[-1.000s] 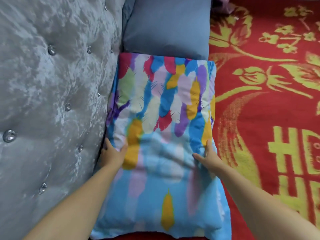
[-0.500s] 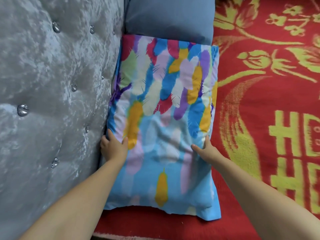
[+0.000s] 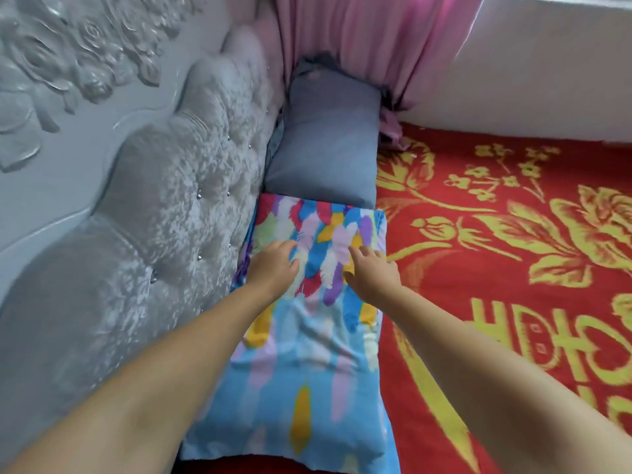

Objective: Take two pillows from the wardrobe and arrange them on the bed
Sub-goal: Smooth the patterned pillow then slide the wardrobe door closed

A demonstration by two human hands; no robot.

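Both of your hands lie flat on the upper half of the soft rectangular pillow in a sky-blue cotton case printed with many-coloured feathers (image 3: pixel 307 323). Your left hand (image 3: pixel 273 265) rests palm down near the headboard side with fingers loosely curled; your right hand (image 3: pixel 371 273) rests near the outer edge with fingers spread. Neither pinches the cloth.

Judging by the wrinkles and the dip around your palms, this pillow is light, limp and easily squashed, and the case is loose on its filling. The cloth probably slides over the blanket rather than gripping it. To shift it, take hold at the two long edges or the corners, where case and filling bunch together. Pressing on the middle would only dent it.

It lies lengthwise on the red woven blanket with yellow flower patterns (image 3: pixel 496 268) that covers the bed. Its left edge is tucked against the tufted silver-grey velvet headboard (image 3: pixel 164 213). Its far end touches the plain slate-blue fabric pillow (image 3: pixel 325 145), which sits in the corner beneath the pink curtain (image 3: pixel 359 39). The two pillows form one line along the headboard, so the arranging looks nearly finished.
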